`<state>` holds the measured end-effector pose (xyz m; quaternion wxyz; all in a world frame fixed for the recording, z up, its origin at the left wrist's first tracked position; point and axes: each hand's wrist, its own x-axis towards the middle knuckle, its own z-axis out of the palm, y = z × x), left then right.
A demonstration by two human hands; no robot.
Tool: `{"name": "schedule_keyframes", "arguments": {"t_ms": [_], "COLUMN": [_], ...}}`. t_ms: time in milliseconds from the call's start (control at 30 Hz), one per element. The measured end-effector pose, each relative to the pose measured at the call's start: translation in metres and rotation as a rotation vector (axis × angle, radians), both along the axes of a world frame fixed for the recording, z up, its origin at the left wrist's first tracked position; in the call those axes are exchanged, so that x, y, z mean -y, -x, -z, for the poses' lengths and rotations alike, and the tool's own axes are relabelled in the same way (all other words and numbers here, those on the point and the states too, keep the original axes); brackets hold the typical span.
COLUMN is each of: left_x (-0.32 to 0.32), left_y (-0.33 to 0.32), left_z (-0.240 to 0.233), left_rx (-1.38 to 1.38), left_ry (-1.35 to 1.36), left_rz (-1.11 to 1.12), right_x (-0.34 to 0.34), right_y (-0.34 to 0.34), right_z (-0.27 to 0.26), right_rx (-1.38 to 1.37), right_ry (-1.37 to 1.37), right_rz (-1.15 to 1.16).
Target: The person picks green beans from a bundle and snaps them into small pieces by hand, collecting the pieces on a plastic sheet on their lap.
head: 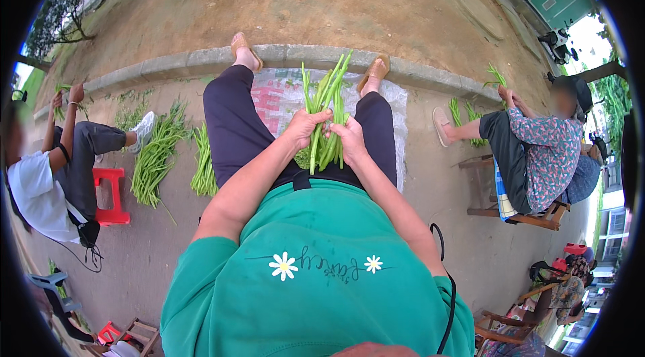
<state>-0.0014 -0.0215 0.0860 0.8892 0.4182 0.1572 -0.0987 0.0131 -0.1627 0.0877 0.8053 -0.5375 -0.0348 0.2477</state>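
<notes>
Between my knees I hold long green vegetable stems [322,90], upright in the picture, with their cut ends towards my lap. My left hand [303,127] has its thumb and fingers around the upper part of one group of stems. Close beside it, my right hand [348,139] grips the stems on the other side, thumb on top. The thumbs nearly meet; the fingers behind the stems are partly hidden. Under the stems, a printed white woven plastic sheet [398,105] covers the ground, and some greens on it are partly hidden by my hands.
Piles of green stems [160,155] and a smaller bundle [203,165] lie on the pavement. A seated person [45,180] by a red plastic stool [113,195] and another on a wooden chair [539,218] hold greens. A stone curb [201,62] crosses beyond my feet.
</notes>
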Motion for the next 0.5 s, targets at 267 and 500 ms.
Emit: {"name": "schedule_keyframes", "arguments": {"t_ms": [267, 500], "left_x": [-0.016, -0.015], "left_y": [0.000, -0.004], "left_z": [0.000, -0.015], "left_rx": [-0.001, 0.124], "left_ry": [-0.001, -0.115], "left_rz": [0.037, -0.027], "right_x": [-0.011, -0.014], "right_y": [0.005, 0.000], "right_z": [-0.007, -0.005], "right_rx": [-0.027, 0.036], "right_ry": [0.043, 0.042], "right_rz": [-0.013, -0.019]}}
